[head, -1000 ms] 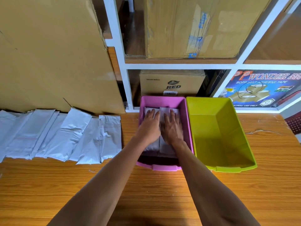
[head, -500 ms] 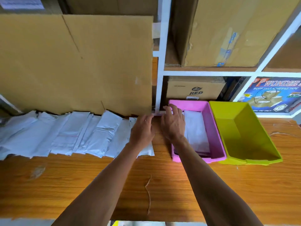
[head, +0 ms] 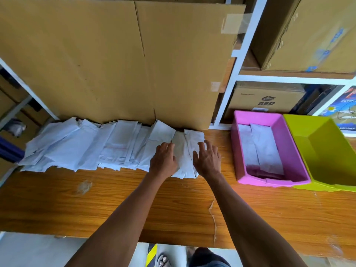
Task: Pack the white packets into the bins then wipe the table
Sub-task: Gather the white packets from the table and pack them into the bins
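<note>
Pink bin (head: pixel 238 151): stands on the wooden bench (head: pixel 115 199) at the right, touching the green bin on its right side. Contents: white packets (head: pixel 264 149) lying flat on the floor of the bin, two visible on top, side by side, long edges running front to back.

Green bin (head: pixel 300 135): furthest right, partly cut off by the frame edge. No contents visible in the part shown.

Row of white packets (head: pixel 86 149): overlapping along the back of the bench, reaching from the left end to near the middle, against an upright cardboard sheet (head: pixel 115 60).

Left hand (head: pixel 163 160): palm down, fingers relaxed, resting on the right end of the row.

Right hand (head: pixel 208 160): palm down, fingers spread and lightly bent, resting on the last packet (head: pixel 194 137) of the row; whether it pinches the packet cannot be told.

Shelf unit (head: pixel 244 45) behind the bins: holds cardboard boxes, one marked "RED" (head: pixel 267 99).
</note>
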Tool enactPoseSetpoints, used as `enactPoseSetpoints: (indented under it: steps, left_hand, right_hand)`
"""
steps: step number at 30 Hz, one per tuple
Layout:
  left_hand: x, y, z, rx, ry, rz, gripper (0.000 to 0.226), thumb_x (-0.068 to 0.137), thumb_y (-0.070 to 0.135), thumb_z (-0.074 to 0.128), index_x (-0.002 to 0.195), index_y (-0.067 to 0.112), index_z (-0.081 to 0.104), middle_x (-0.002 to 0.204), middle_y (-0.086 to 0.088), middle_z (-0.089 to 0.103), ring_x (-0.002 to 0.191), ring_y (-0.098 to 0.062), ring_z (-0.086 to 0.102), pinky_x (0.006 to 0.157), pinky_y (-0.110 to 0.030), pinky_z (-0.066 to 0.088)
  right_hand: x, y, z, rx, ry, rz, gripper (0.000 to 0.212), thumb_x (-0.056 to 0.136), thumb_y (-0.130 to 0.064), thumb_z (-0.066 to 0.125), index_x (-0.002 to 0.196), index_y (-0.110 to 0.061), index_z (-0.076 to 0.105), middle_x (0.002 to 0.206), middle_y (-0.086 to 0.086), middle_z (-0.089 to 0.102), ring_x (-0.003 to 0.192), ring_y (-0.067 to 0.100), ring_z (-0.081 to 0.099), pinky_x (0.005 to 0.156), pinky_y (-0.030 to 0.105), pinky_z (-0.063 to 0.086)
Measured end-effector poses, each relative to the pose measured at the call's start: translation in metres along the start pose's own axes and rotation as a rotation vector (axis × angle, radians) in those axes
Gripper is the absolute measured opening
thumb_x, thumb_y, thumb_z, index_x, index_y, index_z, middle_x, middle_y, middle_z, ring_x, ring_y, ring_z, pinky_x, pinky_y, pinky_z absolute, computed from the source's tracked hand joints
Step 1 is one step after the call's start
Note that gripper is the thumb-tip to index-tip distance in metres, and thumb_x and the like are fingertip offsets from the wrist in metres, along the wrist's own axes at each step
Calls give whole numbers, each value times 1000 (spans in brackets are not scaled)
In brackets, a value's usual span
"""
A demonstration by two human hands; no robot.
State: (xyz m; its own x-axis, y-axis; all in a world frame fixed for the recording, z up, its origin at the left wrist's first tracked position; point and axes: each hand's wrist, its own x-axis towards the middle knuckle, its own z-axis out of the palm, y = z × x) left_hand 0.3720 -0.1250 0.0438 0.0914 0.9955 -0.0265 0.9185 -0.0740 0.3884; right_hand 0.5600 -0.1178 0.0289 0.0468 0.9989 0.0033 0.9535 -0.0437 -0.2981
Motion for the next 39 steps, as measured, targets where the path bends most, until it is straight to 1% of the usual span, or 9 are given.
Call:
enactPoseSetpoints:
  steps: [5,9,19,22,25,27,31,34,39]
  left_hand:
    - [13,-7,14,5,-42,-27,54,104,21,56,156,19,40,154,-8,44,140,-28,43,97,-42,56]
    - [27,-4,34,20,-56,-4,50,105,21,55,153,16,43,153,-11,46,138,-30,45,100,-43,55]
    - [59,6,72,152,-116,34,59,101,35,56,155,16,42,158,-10,42,146,-35,38,107,-53,50]
    - [62,18,74,153,-137,-20,65,105,38,49,164,20,28,170,-11,27,155,-35,26,119,-53,40]
    - [59,35,80,147,-183,-33,75,108,57,38,170,32,5,178,-7,-1,162,-36,4,127,-54,22]
    - [53,40,89,158,-219,-12,78,106,63,39,169,37,1,177,-4,-13,162,-38,-6,128,-57,16]
    - [45,39,99,171,-240,44,76,104,67,35,168,36,9,177,-1,-14,162,-38,-13,128,-60,12]
    - [41,33,100,170,-219,60,77,103,73,24,168,38,1,176,3,-17,162,-34,-13,128,-60,10]
    - [41,29,100,199,-192,49,90,89,81,2,167,39,-11,175,0,-24,161,-41,-16,127,-61,11]
  right_hand:
    - [13,3,25,-25,-183,3,62,107,-59,36,161,-34,23,171,11,14,150,42,24,116,59,36]
    - [30,12,43,-13,-292,21,65,107,-63,29,165,-44,5,175,5,-6,157,48,3,124,68,16]
    - [42,39,68,-15,-219,119,59,109,-52,31,163,-35,15,174,13,-3,157,50,1,123,71,10]
    - [36,44,61,-23,-227,159,66,108,-54,33,165,-37,6,174,12,-12,156,54,0,123,73,11]
    - [33,49,59,-37,-264,146,78,103,-70,29,165,-40,-9,173,9,-23,156,54,-7,122,72,7]
    - [32,52,60,-78,-294,116,83,102,-71,33,164,-41,-14,172,10,-27,156,54,-11,122,72,7]
    - [29,57,58,-81,-324,108,78,104,-65,31,166,-40,-9,173,10,-24,156,50,-17,125,70,7]
    - [22,61,57,-43,-303,128,77,103,-68,30,164,-44,-10,173,4,-24,156,51,-12,124,72,11]
    - [19,68,60,-51,-276,94,75,103,-70,25,163,-48,-15,170,0,-34,157,49,-17,124,72,10]
